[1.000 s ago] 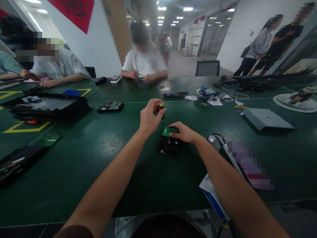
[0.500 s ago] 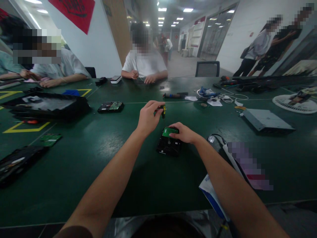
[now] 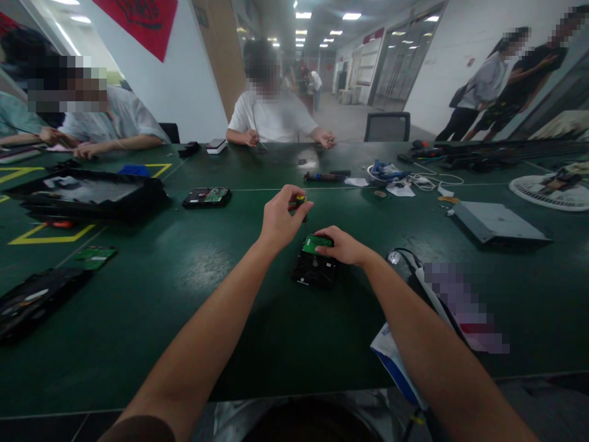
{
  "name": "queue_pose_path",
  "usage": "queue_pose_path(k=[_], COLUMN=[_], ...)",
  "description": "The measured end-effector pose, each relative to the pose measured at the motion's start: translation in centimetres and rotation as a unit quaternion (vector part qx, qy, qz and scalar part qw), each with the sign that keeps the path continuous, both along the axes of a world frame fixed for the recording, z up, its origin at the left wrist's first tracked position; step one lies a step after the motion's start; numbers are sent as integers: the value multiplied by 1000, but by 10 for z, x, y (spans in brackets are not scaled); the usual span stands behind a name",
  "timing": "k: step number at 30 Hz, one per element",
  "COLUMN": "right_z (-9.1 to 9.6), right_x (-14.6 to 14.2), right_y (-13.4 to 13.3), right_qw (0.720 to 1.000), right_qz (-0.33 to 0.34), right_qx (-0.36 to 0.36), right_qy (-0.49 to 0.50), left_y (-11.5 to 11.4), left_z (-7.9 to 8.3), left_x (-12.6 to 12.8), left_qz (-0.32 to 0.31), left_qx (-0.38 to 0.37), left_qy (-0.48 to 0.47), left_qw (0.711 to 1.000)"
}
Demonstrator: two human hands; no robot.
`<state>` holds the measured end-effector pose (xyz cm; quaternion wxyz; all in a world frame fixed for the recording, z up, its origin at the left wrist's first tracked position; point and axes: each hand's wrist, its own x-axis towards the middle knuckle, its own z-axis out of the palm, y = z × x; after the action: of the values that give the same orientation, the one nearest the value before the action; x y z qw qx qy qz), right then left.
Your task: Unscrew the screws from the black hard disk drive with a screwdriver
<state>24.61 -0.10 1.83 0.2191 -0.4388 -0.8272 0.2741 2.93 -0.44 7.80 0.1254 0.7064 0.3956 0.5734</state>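
Note:
A black hard drive [image 3: 315, 271] with a green circuit board [image 3: 313, 243] on its upper face lies on the dark green table in front of me. My right hand [image 3: 341, 245] grips its right side, thumb over the board. Above the drive's far left corner, my left hand [image 3: 284, 218] pinches a small yellow-and-black screwdriver [image 3: 301, 201] held upright. Its thin shaft points down at the board's far edge; whether the tip touches a screw is too small to tell.
Left stand a black tray [image 3: 87, 190], another hard drive [image 3: 207, 197], a loose circuit board [image 3: 94, 256] and a black device [image 3: 39, 301]. Right are a grey metal box [image 3: 499, 222], a white-and-blue packet [image 3: 391, 359] and cables [image 3: 426, 179]. A person [image 3: 276, 116] sits opposite.
My left fingers have shifted on the screwdriver handle, the thumb now further forward across it. My right hand and the drive keep their places. The person opposite has spread their hands apart.

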Motion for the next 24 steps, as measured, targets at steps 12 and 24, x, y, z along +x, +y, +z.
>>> queue_pose_path(k=[12, 24], right_z=[-2, -3], right_x=[0, 1], right_y=[1, 3], right_qw=[1000, 1000], right_qz=[0, 12], right_qx=[-8, -5], right_qy=[12, 0], left_y=[-1, 0], left_z=[4, 2], left_x=[-5, -3], left_qz=[43, 55], left_qx=[43, 19], left_qy=[68, -14], left_qw=[996, 998])
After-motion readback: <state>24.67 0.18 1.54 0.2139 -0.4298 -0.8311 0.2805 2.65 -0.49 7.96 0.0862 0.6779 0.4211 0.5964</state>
